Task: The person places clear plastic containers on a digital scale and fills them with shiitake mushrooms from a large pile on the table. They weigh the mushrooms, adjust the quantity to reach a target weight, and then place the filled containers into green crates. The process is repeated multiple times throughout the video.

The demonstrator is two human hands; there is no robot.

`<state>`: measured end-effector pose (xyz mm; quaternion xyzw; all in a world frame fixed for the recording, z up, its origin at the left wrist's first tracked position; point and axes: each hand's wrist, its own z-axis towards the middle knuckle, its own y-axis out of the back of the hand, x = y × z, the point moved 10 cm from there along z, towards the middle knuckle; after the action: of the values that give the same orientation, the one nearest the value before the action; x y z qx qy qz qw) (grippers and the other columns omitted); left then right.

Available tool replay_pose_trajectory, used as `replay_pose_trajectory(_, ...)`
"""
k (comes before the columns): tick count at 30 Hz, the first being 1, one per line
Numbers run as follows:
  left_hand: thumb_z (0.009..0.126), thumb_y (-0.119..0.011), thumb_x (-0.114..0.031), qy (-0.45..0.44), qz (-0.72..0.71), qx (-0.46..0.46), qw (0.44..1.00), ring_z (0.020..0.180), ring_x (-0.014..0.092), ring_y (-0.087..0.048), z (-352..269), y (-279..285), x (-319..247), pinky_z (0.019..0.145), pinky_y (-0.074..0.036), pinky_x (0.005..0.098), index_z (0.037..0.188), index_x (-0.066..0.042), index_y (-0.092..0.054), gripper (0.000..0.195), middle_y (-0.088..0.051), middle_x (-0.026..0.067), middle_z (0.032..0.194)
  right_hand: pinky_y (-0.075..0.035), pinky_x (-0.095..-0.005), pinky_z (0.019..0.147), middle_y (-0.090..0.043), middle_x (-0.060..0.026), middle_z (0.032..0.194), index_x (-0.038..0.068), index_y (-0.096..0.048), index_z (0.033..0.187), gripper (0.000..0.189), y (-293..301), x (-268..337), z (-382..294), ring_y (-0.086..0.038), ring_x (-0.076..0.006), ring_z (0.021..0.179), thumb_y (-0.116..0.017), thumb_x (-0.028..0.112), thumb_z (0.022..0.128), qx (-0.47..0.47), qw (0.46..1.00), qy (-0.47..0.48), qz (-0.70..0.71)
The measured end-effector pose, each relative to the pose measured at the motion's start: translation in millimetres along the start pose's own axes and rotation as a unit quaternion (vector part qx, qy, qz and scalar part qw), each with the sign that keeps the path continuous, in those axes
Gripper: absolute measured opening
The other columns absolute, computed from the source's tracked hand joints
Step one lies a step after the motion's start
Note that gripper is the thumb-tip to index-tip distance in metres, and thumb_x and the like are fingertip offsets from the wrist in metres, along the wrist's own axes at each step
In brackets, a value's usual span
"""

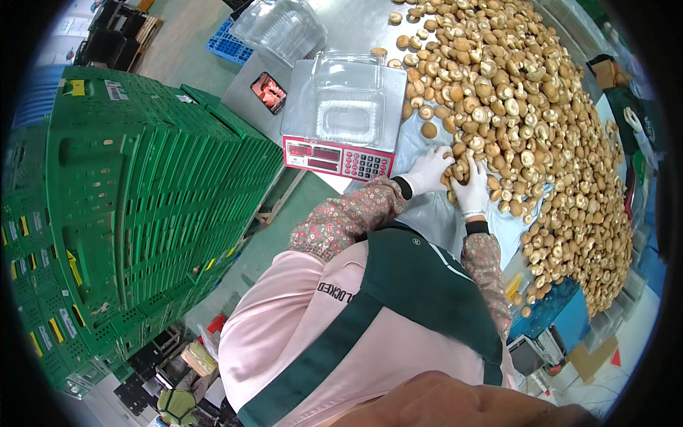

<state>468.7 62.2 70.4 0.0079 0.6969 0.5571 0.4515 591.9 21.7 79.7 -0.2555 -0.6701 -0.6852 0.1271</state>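
Both of my hands wear white gloves and meet at the near edge of a large heap of brown mushrooms (512, 107). My left hand (427, 172) and my right hand (471, 189) close around a small cluster of mushrooms (458, 169) between them. A digital scale with a red front panel (339, 159) stands to the left of the hands. On its metal plate lies a clear plastic clamshell container (349, 115) with its lid raised; no mushrooms show inside. Bluish plastic sheeting (435, 213) lies beneath the hands and part of the heap.
Stacked clear containers (283, 29) stand behind the scale, near a blue plastic crate (228, 42). A smartphone (268, 93) lies left of the scale. Tall stacks of green crates (144, 203) fill the left side. Another person's gloved hand (633, 120) shows at far right.
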Motion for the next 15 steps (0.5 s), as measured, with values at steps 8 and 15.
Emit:
replay_pose_trajectory(8, 0.072, -0.082, -0.027, 0.076, -0.107, -0.020, 0.991, 0.124, 0.040, -0.056, -54.2, 9.1, 22.5, 0.099, -0.051, 0.0464, 0.129, -0.010, -0.057, 0.065, -0.036, 0.0186, 0.155, -0.047, -0.0465, 0.106, -0.048, -0.0217, 0.146, 0.021, -0.053, 0.143, 0.073, -15.2, 12.9, -62.1, -0.048, -0.0399, 0.134, -0.080, 0.021, 0.075, -0.043, 0.999, 0.011, 0.001)
replay_pose_trajectory(15, 0.069, -0.088, -0.032, 0.146, -0.093, 0.062, 0.983, 0.129, 0.042, -0.053, -81.9, -9.4, 29.7, 0.097, -0.053, 0.0454, 0.159, -0.006, -0.014, 0.119, -0.014, 0.0213, 0.165, -0.048, -0.0393, 0.104, -0.055, -0.0183, 0.138, 0.010, -0.053, 0.141, 0.069, 17.7, -25.8, -107.1, -0.057, -0.0310, 0.126, -0.082, 0.022, 0.080, -0.177, 0.969, -0.092, 0.146)
